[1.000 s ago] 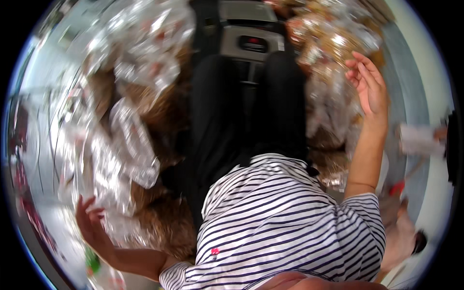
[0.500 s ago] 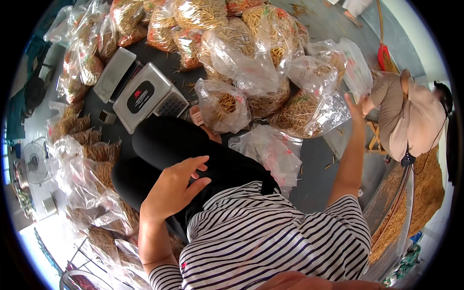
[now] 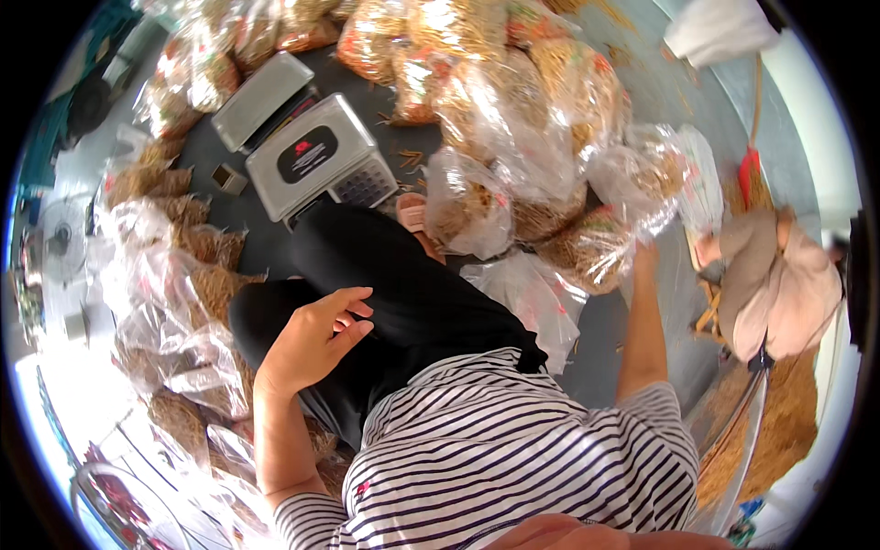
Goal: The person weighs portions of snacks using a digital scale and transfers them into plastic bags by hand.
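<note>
My left hand (image 3: 321, 339) hovers over my black-trousered lap, its fingers loosely bent and apart, with nothing in it. My right arm stretches forward to the right, where my right hand (image 3: 645, 258) meets the edge of a clear plastic bag (image 3: 591, 252) holding dry, straw-coloured sticks. Its fingers are lost in the shiny film, so their grip is hidden. Left of that bag stands an open-topped clear bag (image 3: 467, 206) of similar sticks. A crumpled, thin plastic bag (image 3: 532, 302) lies on the floor beside my right thigh.
A scale (image 3: 316, 156) with a keypad sits ahead of my knees, beside a small metal box (image 3: 229, 179). Filled bags (image 3: 458, 37) are heaped at the back; more bags (image 3: 174, 293) line the left. A co-worker (image 3: 779, 284) sits at right, near a red-headed broom (image 3: 750, 174).
My right hand has moved from beyond the stick-filled bag down to its right edge. My left hand stays over my lap. The view has shifted, and the person at the top right has moved.
</note>
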`<state>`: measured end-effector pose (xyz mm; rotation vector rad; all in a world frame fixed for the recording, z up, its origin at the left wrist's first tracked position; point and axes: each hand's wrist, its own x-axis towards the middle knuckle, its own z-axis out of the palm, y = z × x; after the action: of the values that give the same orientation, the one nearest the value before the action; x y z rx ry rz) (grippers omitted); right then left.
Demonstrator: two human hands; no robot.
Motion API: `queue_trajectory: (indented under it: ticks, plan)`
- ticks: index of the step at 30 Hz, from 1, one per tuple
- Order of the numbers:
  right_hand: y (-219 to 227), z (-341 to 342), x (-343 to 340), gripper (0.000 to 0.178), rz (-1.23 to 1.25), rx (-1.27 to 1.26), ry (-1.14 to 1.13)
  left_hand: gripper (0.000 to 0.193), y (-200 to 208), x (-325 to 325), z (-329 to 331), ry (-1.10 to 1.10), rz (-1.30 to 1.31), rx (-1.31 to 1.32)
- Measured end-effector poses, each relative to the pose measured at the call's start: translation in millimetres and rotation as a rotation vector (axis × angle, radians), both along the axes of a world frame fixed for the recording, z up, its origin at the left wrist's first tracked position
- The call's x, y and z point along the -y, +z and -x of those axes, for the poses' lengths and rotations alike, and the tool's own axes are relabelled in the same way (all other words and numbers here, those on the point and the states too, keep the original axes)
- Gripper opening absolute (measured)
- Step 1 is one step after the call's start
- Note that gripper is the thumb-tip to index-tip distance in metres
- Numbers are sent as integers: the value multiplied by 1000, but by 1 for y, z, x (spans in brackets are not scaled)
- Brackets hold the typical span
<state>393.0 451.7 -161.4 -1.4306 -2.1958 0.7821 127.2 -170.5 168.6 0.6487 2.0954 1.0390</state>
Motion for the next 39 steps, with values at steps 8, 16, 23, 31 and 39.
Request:
queue_trajectory:
  ticks: [8,16,23,31,39]
  plan:
    - [236,70,67,48,257,-586,-131,34,-1,77,27,33,-287,112]
    - [426,241,196,45,277,-795,248,34,6,57,70,7,-426,14]
    - [432,387,329,37,499,-759,530,39,-19,43,156,69,-380,-208]
    - [263,544,479,20,778,-974,769,34,-81,74,256,583,-89,3]
    - [178,552,499,49,689,-476,1278,52,-117,32,303,729,-230,185]
